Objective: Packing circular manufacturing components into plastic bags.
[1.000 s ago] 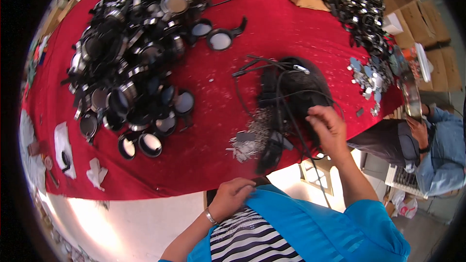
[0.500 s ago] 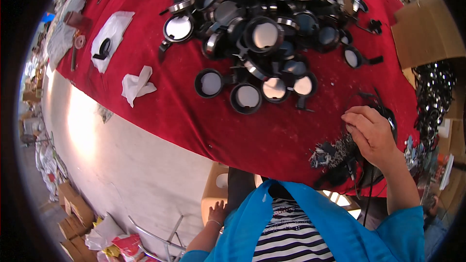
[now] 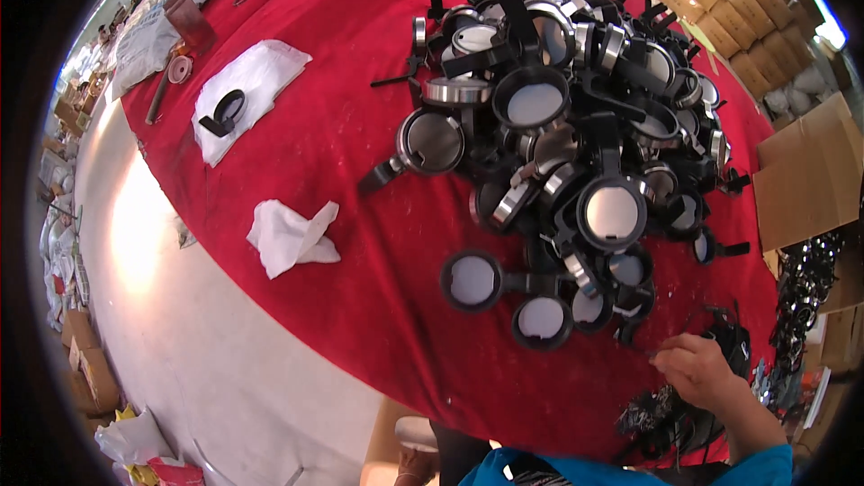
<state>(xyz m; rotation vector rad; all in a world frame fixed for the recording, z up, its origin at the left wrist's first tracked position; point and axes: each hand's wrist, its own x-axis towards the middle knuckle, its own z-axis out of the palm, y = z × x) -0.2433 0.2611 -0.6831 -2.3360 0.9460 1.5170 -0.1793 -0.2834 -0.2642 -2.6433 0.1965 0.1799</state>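
Observation:
My right hand (image 3: 695,372) hovers at the lower right of the red cloth, its fingers bent and drawn together. Whatever may be between the fingertips is too small to make out. Beside it lies a dark heap of small metal bits (image 3: 650,409), next to a black bundle (image 3: 731,342) with thin strands. Just beyond the hand is a large pile of round, black-rimmed metal pieces with black handles (image 3: 612,213). Low at the bottom edge, a small dim part of what looks like my left hand (image 3: 418,465) shows by the seat; its fingers are not clear.
A crumpled white cloth (image 3: 292,238) lies left of the pile. Behind it, a white sheet (image 3: 256,81) bears a black ring with a tab (image 3: 228,111). An open cardboard box (image 3: 807,175) stands at the right edge. Stacked cartons (image 3: 733,22) rise at the far right.
The view has tilted up, so the pile and cloth sit lower in the picture. My right hand stays by the metal bits, its fingers still drawn together. My left hand has nearly left the view.

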